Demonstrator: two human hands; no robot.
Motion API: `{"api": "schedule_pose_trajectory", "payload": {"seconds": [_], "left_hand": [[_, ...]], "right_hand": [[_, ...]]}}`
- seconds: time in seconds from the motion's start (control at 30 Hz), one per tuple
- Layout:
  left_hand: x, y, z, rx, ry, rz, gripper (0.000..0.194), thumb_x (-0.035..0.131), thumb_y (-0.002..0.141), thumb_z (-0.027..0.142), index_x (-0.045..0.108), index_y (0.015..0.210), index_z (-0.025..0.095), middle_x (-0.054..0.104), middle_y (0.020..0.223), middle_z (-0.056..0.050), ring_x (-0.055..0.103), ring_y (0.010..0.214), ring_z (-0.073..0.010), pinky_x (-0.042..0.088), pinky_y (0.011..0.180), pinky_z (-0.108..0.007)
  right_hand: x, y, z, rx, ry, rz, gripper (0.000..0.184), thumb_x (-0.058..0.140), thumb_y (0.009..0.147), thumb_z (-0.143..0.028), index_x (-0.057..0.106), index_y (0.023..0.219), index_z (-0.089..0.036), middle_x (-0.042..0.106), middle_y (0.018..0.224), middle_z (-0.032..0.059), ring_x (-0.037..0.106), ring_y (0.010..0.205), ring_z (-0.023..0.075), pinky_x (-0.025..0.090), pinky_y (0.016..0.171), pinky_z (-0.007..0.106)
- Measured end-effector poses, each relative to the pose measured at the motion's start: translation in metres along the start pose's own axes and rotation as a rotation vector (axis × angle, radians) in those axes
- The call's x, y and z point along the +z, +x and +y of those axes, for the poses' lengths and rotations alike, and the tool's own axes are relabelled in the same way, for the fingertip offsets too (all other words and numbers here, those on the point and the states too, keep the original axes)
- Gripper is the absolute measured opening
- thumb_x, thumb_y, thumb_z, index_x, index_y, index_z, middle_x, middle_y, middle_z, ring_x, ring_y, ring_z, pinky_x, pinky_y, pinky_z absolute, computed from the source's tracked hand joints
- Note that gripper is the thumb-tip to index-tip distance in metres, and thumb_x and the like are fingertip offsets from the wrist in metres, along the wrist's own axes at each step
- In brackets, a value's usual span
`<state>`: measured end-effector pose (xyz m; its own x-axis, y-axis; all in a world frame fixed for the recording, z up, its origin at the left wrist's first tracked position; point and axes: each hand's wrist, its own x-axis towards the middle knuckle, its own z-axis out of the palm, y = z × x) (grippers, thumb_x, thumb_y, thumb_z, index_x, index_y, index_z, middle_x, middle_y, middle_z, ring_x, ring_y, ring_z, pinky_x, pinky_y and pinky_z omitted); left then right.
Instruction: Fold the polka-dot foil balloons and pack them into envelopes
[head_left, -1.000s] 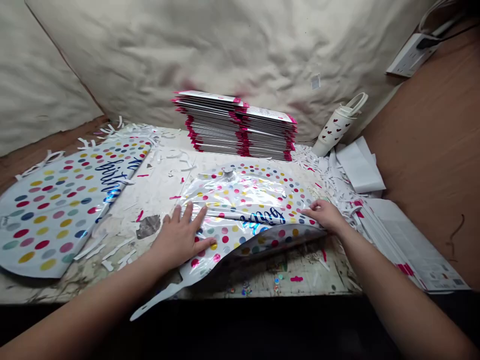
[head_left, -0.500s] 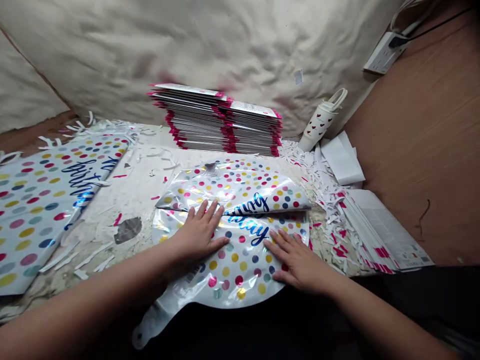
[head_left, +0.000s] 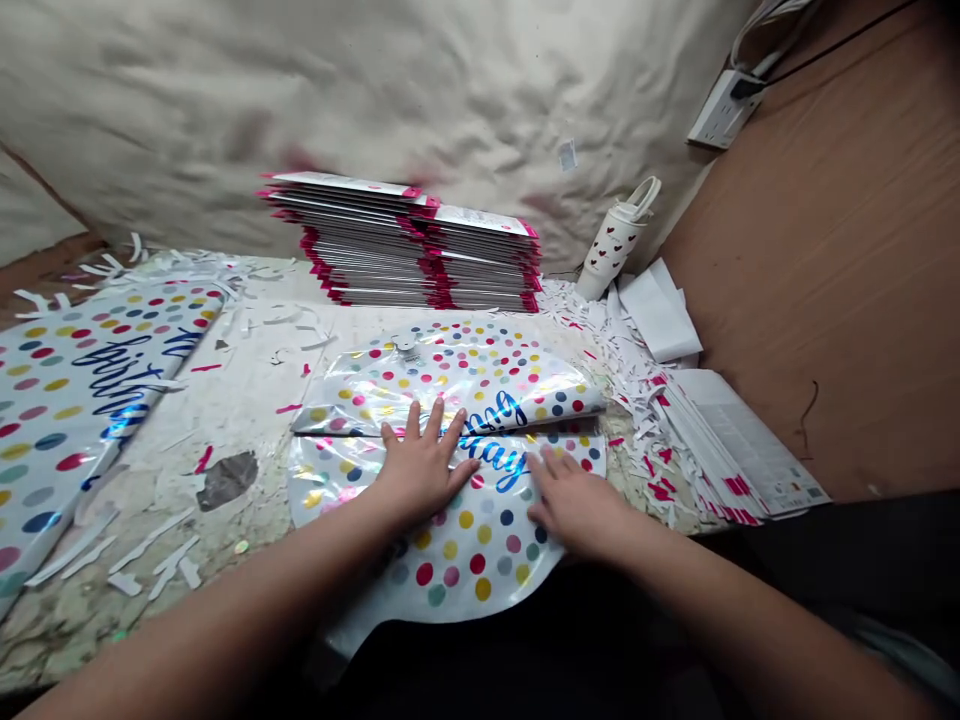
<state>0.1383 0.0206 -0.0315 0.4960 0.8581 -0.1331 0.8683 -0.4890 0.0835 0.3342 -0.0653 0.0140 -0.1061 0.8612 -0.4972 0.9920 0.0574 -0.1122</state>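
Pressing folded foil sheet flat seems to be step in hand. Left hand open, fingers splayed across crease; right hand open too, slightly blurred, fingers bent over lower part; neither appears to grip. Next move likely calls for light, even pressure along crease. Sheet on worktop, near edge overhanging; glossy white, multicoloured dots, blue lettering broken by fold.
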Motion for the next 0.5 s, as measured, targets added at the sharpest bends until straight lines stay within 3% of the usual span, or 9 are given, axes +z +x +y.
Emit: {"api": "schedule_pose_trajectory", "payload": {"seconds": [0.1,0.17,0.27,0.37,0.43,0.5], "left_hand": [[0.0,-0.001,0.008,0.126,0.001,0.041,0.06,0.023,0.09,0.047,0.025,0.142,0.016,0.017,0.15,-0.013,0.006,0.136,-0.0385,0.009,0.1,-0.066],[0.001,-0.004,0.016,0.206,-0.02,0.05,0.054,0.024,0.091,0.038,0.026,0.142,0.017,0.02,0.149,-0.011,0.01,0.136,-0.0361,0.012,0.103,-0.062],[0.005,-0.007,0.025,0.208,-0.052,0.051,0.055,0.033,0.088,0.045,0.026,0.141,0.03,0.021,0.149,-0.01,0.012,0.134,-0.0422,0.014,0.096,-0.069],[0.007,-0.008,0.03,0.221,-0.046,0.051,0.061,0.043,0.084,0.045,0.023,0.141,0.035,0.017,0.15,-0.009,0.009,0.133,-0.0465,0.012,0.091,-0.073],[0.007,-0.007,0.03,0.214,-0.049,0.06,0.06,0.042,0.084,0.047,0.024,0.14,0.036,0.016,0.15,-0.01,0.008,0.132,-0.0473,0.012,0.09,-0.074],[0.007,-0.007,0.03,0.199,-0.066,0.068,0.059,0.036,0.084,0.057,0.026,0.139,0.038,0.015,0.151,-0.009,0.008,0.132,-0.0474,0.011,0.09,-0.075]], "right_hand": [[0.006,-0.015,0.026,0.131,-0.041,0.154,0.039,0.04,0.085,-0.014,0.052,0.12,-0.003,0.052,0.122,0.0262,0.054,0.109,0.035,0.045,0.085,0.046],[0.006,-0.014,0.021,0.11,-0.047,0.229,0.036,0.035,0.084,-0.006,0.056,0.113,-0.007,0.056,0.117,0.0232,0.055,0.107,0.032,0.045,0.086,0.043],[0.003,0.004,-0.009,-0.09,0.069,0.375,0.043,0.036,0.089,-0.017,0.041,0.131,-0.013,0.033,0.143,0.0144,0.029,0.132,0.027,0.031,0.105,0.042],[0.002,0.024,-0.025,-0.276,0.239,0.351,0.065,0.038,0.089,-0.046,0.016,0.144,-0.019,0.009,0.152,0.0063,0.005,0.138,0.0261,0.016,0.111,0.048],[0.007,0.029,-0.014,-0.198,0.263,0.262,0.072,0.034,0.086,-0.058,0.011,0.145,-0.022,0.007,0.152,0.0054,0.003,0.138,0.0285,0.011,0.109,0.053],[0.015,0.024,0.011,0.009,0.238,0.24,0.075,0.029,0.085,-0.063,0.014,0.144,-0.019,0.009,0.151,0.0099,0.005,0.138,0.0315,0.011,0.107,0.056]]}}
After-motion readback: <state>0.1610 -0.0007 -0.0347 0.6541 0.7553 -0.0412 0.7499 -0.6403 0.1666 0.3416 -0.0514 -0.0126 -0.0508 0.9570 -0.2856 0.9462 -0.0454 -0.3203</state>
